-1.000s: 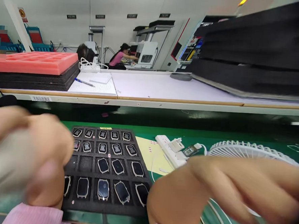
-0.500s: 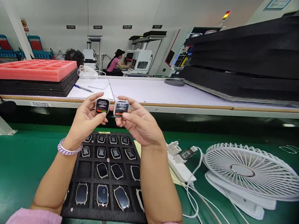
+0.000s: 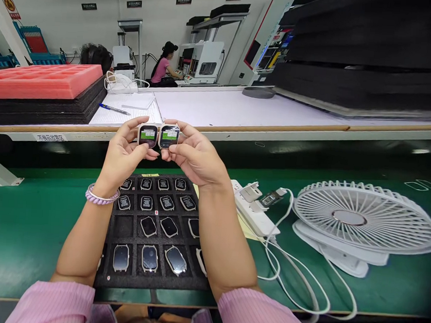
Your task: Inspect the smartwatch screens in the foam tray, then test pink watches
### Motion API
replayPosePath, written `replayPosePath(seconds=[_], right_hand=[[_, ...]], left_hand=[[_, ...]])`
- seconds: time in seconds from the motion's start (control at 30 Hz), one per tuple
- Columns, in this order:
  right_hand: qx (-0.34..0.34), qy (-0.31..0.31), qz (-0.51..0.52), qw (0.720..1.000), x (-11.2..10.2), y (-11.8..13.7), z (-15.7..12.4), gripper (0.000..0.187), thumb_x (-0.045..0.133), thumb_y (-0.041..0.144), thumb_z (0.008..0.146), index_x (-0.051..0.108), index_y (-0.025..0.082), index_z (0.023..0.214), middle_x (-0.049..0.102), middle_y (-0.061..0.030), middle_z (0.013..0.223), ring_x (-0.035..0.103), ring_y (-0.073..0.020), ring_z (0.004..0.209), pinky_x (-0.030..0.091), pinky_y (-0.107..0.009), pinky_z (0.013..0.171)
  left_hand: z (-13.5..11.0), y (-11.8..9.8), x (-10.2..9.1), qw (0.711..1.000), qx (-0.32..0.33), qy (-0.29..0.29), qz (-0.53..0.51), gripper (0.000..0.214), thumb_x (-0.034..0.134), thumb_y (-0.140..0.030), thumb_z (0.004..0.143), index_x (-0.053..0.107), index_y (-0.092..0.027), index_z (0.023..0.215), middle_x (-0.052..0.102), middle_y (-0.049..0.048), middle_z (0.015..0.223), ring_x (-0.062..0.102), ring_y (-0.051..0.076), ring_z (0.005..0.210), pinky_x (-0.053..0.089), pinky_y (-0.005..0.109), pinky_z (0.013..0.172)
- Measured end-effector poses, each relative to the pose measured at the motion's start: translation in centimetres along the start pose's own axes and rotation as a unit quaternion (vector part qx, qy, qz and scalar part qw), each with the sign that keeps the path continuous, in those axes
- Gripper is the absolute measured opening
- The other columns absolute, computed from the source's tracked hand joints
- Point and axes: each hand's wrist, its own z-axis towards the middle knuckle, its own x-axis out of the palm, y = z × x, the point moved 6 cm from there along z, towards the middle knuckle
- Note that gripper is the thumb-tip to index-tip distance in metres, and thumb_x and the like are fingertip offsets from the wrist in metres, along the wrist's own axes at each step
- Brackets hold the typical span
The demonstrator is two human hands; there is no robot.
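Head view: the left hand (image 3: 122,158) pinches a pale-framed watch (image 3: 147,134) between thumb and fingers, and the right hand (image 3: 201,160) grips a second watch (image 3: 169,135) the same way. Both are raised above the bench (image 3: 32,228), screens towards the camera and lit with a green band, one just beside the other; whether the frames touch is hard to tell.

Below lies a black foam tray (image 3: 149,282) divided into square compartments. Its two back rows hold strapless watches whose dark screens show white text. In the third row and the front row the watches have dark screens, several lying aslant. The forearms hide parts of both sides.

On the shelf (image 3: 204,106), a red foam tray (image 3: 81,82) with cut-out cells sits on stacked black foam (image 3: 83,107); what the cells contain cannot be made out. Right of the tray of watches, chargers (image 3: 250,193) are plugged into a power strip (image 3: 247,211).
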Motion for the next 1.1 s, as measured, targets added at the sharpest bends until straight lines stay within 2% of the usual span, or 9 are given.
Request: replayPosePath(seconds=[0.17, 0.27, 0.43, 0.63, 0.8, 0.97, 1.1], right_hand=[[-0.022, -0.013, -0.01, 1.0, -0.2, -0.5, 0.4, 0.053, 0.085, 0.039, 0.082, 0.059, 0.025, 0.125, 0.059, -0.001, 0.095, 0.059, -0.013, 0.071, 0.051, -0.029, 0.065], [-0.035, -0.042, -0.01, 0.998, -0.2, -0.6, 0.6, 0.054, 0.09, 0.045, 0.079, 0.061, 0.025, 0.12, 0.057, 0.0001, 0.091, 0.054, -0.0119, 0.067, 0.048, -0.028, 0.06], [-0.048, -0.059, -0.003, 0.997, -0.1, -0.5, 0.6, 0.051, 0.089, 0.041, 0.077, 0.061, 0.024, 0.117, 0.056, 0.0014, 0.086, 0.049, -0.0117, 0.064, 0.046, -0.027, 0.057], [-0.044, -0.051, 0.002, 0.998, 0.4, -0.2, 0.7, 0.048, 0.081, 0.03, 0.075, 0.06, 0.024, 0.117, 0.059, 0.0009, 0.093, 0.052, -0.0112, 0.065, 0.047, -0.028, 0.06], [-0.052, -0.049, 0.026, 0.997, 1.0, 0.5, 1.5, 0.049, 0.084, 0.033, 0.074, 0.06, 0.024, 0.116, 0.062, 0.0025, 0.089, 0.056, -0.0102, 0.063, 0.047, -0.025, 0.058], [-0.085, -0.033, 0.032, 0.995, 1.4, 2.5, 3.6, 0.039, 0.077, 0.048, 0.086, 0.062, 0.022, 0.112, 0.065, -0.0001, 0.089, 0.056, -0.0108, 0.061, 0.049, -0.025, 0.057], [-0.093, -0.047, 0.013, 0.994, 1.0, 4.3, 5.6, 0.024, 0.06, 0.045, 0.102, 0.062, 0.023, 0.109, 0.063, -0.0009, 0.085, 0.055, -0.0115, 0.059, 0.047, -0.024, 0.054]], left_hand=[[0.1, 0.4, -0.1, 1.0, -0.014, 0.001, -0.012, 0.048, 0.069, -0.023, 0.085, 0.059, -0.025, 0.132, 0.074, 0.0034, 0.109, 0.075, 0.013, 0.069, 0.067, 0.025, 0.068], [0.0, 0.4, 0.1, 1.0, -0.021, -0.003, -0.016, 0.044, 0.069, -0.026, 0.087, 0.061, -0.025, 0.13, 0.075, 0.0029, 0.105, 0.077, 0.015, 0.07, 0.067, 0.025, 0.065], [0.0, 0.2, 0.3, 0.999, -0.025, -0.011, -0.028, 0.043, 0.069, -0.025, 0.086, 0.062, -0.025, 0.128, 0.074, 0.0011, 0.1, 0.076, 0.014, 0.067, 0.066, 0.024, 0.064], [0.3, 0.5, 0.0, 0.998, -0.034, -0.015, -0.059, 0.044, 0.062, -0.024, 0.083, 0.063, -0.024, 0.126, 0.074, 0.0005, 0.097, 0.076, 0.014, 0.066, 0.066, 0.025, 0.064], [1.1, -0.5, -0.5, 0.994, -0.05, -0.033, -0.088, 0.041, 0.058, -0.026, 0.081, 0.065, -0.021, 0.121, 0.073, 0.0005, 0.087, 0.073, 0.014, 0.059, 0.064, 0.026, 0.059], [3.2, -2.9, -0.8, 0.996, -0.034, -0.034, -0.082, 0.04, 0.056, -0.024, 0.08, 0.065, -0.02, 0.119, 0.072, -0.0004, 0.081, 0.072, 0.016, 0.056, 0.062, 0.027, 0.057], [5.2, -4.1, -0.8, 0.997, -0.017, -0.03, -0.074, 0.04, 0.057, -0.022, 0.079, 0.064, -0.02, 0.118, 0.07, -0.0002, 0.085, 0.071, 0.015, 0.057, 0.062, 0.028, 0.059]])
